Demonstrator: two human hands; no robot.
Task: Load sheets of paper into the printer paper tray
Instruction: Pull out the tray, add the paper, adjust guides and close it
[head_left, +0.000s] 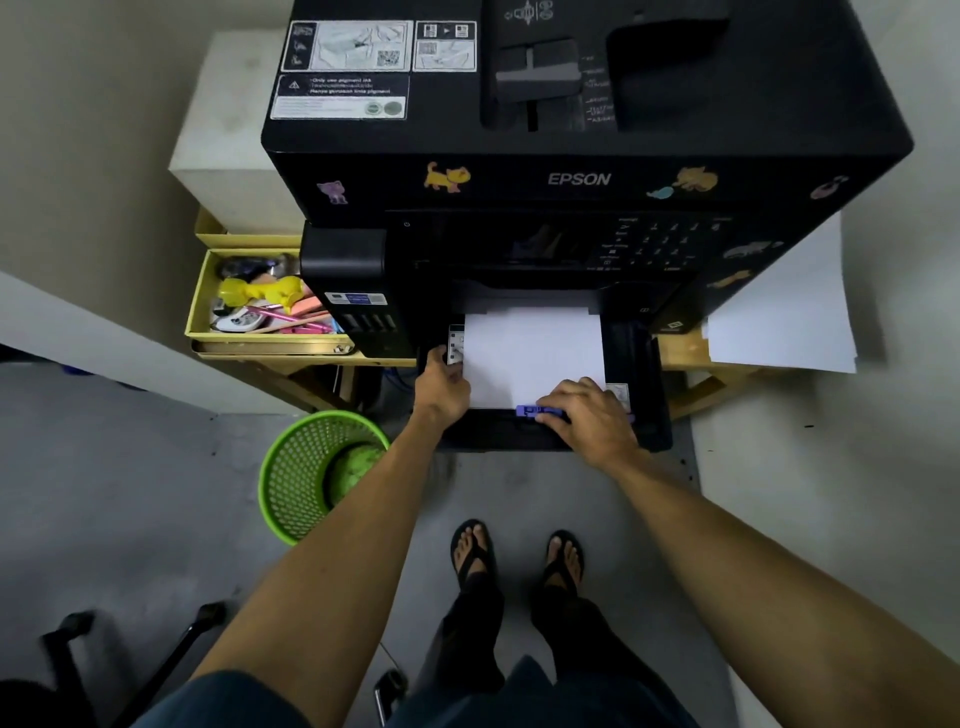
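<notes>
- the paper tray (631, 384) stands pulled out from the lower front of the epson printer (571, 156), and a stack of white sheets (535, 353) already lies flat inside it, its far edge running under the printer's front opening.
- judging from that, the loading itself looks done or nearly so; what seems left is squaring the guides against the stack and pushing the tray back into the printer.
- the right hand (587, 415) rests on the tray's near edge, fingers curled down over the purple edge guide (535, 411) at the near edge of the sheets; it appears to grip or pinch the guide, though the fingertips are hidden.
- the left hand (441, 387) sits at the tray's left side, just in front of the printer's ink tank block; its fingers are curled at the left edge of the stack and the small diagram label (455, 344) there. whether they pinch the paper or the side guide i cannot tell.
- a spare stack of loose paper (779, 322) lies on the wooden table to the right of the printer, so more sheets are at hand if needed.
- readable writing: "epson" in pale letters across the printer's front; on its lid, a warning sticker (340, 96) with "only use pigment ink". the other lid labels and keypad markings are too small to read.
- cartoon cat stickers dot the printer's front band.
</notes>
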